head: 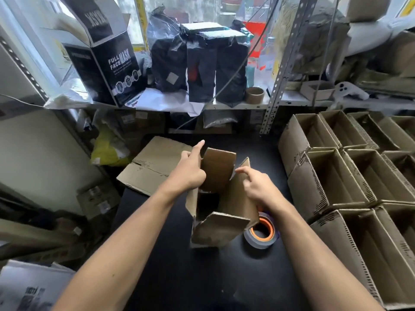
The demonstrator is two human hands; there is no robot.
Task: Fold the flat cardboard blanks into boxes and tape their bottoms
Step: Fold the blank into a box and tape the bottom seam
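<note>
You hold a half-formed box (pixel 221 198) over the middle of the black table (pixel 179 277).

It is brown and worn, opened into a tube with its flaps loose and ragged-edged. Your left hand (pixel 190 170) grips its left wall, forefinger stretched out straight; your right hand (pixel 258 186) pinches the right wall near a far flap. A roll of tape (pixel 261 234) lies just beside it, flat blanks (pixel 152 164) behind, finished boxes (pixel 350 176) at the right.

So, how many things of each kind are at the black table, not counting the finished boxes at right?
Half-folded box: 1
Flat blank: 1
Tape roll: 1
Total: 3
</note>
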